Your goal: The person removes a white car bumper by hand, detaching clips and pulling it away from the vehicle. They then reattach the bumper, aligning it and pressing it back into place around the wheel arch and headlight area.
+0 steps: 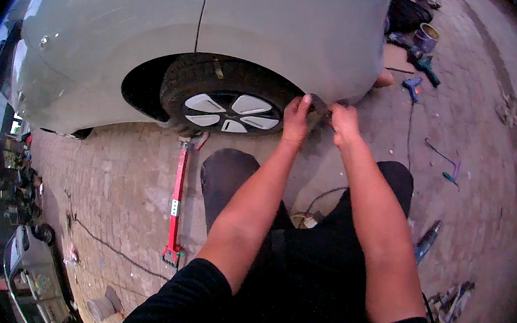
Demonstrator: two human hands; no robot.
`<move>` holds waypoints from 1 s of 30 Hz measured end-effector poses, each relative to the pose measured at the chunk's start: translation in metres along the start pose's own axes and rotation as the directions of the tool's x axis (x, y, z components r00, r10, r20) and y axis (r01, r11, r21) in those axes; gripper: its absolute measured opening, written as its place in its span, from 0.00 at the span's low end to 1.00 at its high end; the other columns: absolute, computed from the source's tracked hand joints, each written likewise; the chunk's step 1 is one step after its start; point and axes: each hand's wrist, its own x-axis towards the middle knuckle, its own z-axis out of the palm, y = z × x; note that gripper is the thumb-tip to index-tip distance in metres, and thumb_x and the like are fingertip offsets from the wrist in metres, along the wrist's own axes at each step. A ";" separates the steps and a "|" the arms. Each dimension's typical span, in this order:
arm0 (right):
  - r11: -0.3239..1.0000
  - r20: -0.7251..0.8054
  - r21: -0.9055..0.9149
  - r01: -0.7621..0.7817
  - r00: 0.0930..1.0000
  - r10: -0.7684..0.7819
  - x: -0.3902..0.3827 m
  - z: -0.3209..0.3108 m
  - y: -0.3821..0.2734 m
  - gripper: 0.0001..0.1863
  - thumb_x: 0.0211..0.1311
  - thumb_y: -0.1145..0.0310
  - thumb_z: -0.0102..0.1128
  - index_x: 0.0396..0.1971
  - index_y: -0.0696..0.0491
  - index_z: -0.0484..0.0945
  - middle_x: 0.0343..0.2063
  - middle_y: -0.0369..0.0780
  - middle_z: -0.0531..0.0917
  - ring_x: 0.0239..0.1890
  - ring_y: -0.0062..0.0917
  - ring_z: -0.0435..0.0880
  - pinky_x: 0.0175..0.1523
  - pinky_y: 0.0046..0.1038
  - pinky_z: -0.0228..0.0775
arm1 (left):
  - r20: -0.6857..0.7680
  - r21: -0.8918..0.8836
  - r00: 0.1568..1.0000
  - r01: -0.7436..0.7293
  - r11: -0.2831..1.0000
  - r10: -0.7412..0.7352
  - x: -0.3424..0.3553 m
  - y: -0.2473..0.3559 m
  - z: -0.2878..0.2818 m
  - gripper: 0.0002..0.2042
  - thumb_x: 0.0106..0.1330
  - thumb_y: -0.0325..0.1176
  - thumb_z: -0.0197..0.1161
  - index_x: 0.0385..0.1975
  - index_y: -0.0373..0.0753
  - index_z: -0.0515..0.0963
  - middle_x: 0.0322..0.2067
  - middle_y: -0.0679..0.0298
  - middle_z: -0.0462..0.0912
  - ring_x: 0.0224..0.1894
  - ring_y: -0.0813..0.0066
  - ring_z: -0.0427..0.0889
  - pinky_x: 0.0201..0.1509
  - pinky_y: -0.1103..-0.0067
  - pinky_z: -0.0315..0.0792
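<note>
A pale silver car (288, 23) fills the upper part of the head view, its wheel (233, 103) with a dark tyre and pale spoke panels set in the arch. My left hand (296, 119) is closed at the tyre's right side, thumb up, pinching a dark flap-like piece (319, 106) at the arch's lower rear edge. Close beside it, my right hand (344, 123) has its fingers curled at the other end of that piece, under the car body's lower edge. What the right fingertips grip is hidden. Both forearms reach forward between my bent knees.
A long red bar (179, 184) extends from beneath the car. At right lie a green-and-black power tool (426, 67), a blue gun-shaped tool (412, 87) with cord, a can (426, 37), a hooked rod (441, 152) and scraps (453, 308). A small vehicle (38, 276) stands lower left.
</note>
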 end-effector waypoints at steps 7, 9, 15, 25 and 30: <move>0.999 -0.012 -0.032 0.022 1.000 -0.023 0.015 -0.004 0.012 0.18 0.57 0.70 0.58 0.49 0.60 0.75 0.42 0.42 0.79 0.40 0.29 0.77 0.41 0.34 0.71 | 0.002 -0.436 0.990 0.130 0.891 -0.143 -0.008 -0.007 0.007 0.34 0.74 0.65 0.43 0.54 0.36 0.77 0.49 0.62 0.81 0.52 0.67 0.74 0.61 0.70 0.64; 0.999 -0.032 -0.021 0.041 0.999 -0.042 0.014 -0.006 0.009 0.18 0.58 0.69 0.58 0.48 0.61 0.76 0.43 0.42 0.80 0.40 0.28 0.76 0.42 0.34 0.70 | -0.038 -0.533 0.975 0.167 0.829 -0.221 -0.017 0.002 0.023 0.34 0.73 0.65 0.46 0.55 0.37 0.77 0.52 0.61 0.81 0.56 0.66 0.73 0.62 0.71 0.62; 0.999 0.075 -0.012 0.046 0.996 -0.045 -0.006 -0.004 0.003 0.23 0.57 0.67 0.59 0.50 0.64 0.75 0.45 0.43 0.80 0.45 0.29 0.75 0.48 0.37 0.69 | -0.020 -0.344 0.994 0.093 0.934 -0.107 -0.008 0.003 0.011 0.25 0.78 0.55 0.46 0.56 0.38 0.75 0.51 0.61 0.81 0.53 0.67 0.76 0.61 0.70 0.66; 0.992 -0.048 -0.111 0.052 0.997 -0.058 0.007 0.007 0.014 0.22 0.60 0.67 0.59 0.51 0.66 0.76 0.50 0.52 0.82 0.51 0.39 0.83 0.48 0.39 0.73 | 0.011 -0.347 0.996 0.085 0.934 -0.087 0.002 -0.004 0.003 0.20 0.79 0.47 0.47 0.52 0.37 0.75 0.47 0.64 0.81 0.51 0.69 0.78 0.59 0.71 0.69; 0.984 -0.063 -0.147 0.106 0.991 -0.116 -0.013 0.013 0.002 0.20 0.59 0.67 0.60 0.44 0.68 0.78 0.43 0.52 0.85 0.45 0.39 0.83 0.48 0.40 0.73 | -0.015 -0.238 0.995 0.094 0.967 -0.100 0.003 -0.003 -0.002 0.20 0.79 0.47 0.47 0.45 0.36 0.78 0.42 0.65 0.81 0.45 0.71 0.78 0.54 0.71 0.71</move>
